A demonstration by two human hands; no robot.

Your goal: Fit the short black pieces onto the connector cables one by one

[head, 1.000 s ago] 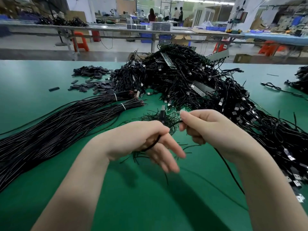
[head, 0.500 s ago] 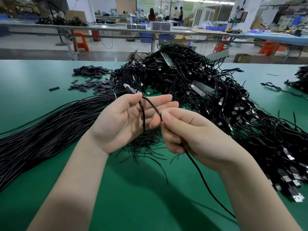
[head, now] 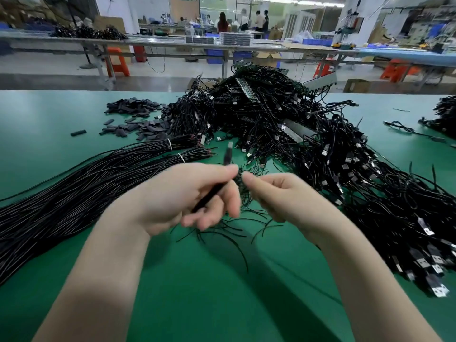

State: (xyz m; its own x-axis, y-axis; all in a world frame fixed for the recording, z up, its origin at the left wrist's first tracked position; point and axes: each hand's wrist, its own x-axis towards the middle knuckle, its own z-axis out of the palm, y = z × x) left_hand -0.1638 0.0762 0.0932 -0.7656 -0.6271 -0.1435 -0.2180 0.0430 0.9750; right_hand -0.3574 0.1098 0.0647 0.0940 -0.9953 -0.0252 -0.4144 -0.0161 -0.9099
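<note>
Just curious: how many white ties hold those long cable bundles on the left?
2: one tie on the farther bundle, one tie on the nearer bundle. More may be hidden further along.

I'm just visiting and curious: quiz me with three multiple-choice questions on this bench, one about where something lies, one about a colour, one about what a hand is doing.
1. Where do the short black pieces lie?
A. far left of the cable heap
B. at the near right edge
C. on the person's forearm

2. What colour is the table?
A. white
B. green
C. orange

3. What is the left hand doing?
A. lying flat on the table
B. holding a cable
C. pointing at the ceiling

Answers:
1. A: the pieces are scattered on the far left, beside the heap of connector cables.
2. B: the bare surface around both hands is green.
3. B: the cable passes through the left hand's fingers, its connector sticking out above, while the right hand is close by with fingers curled; whether it grips anything is blurred.
</note>
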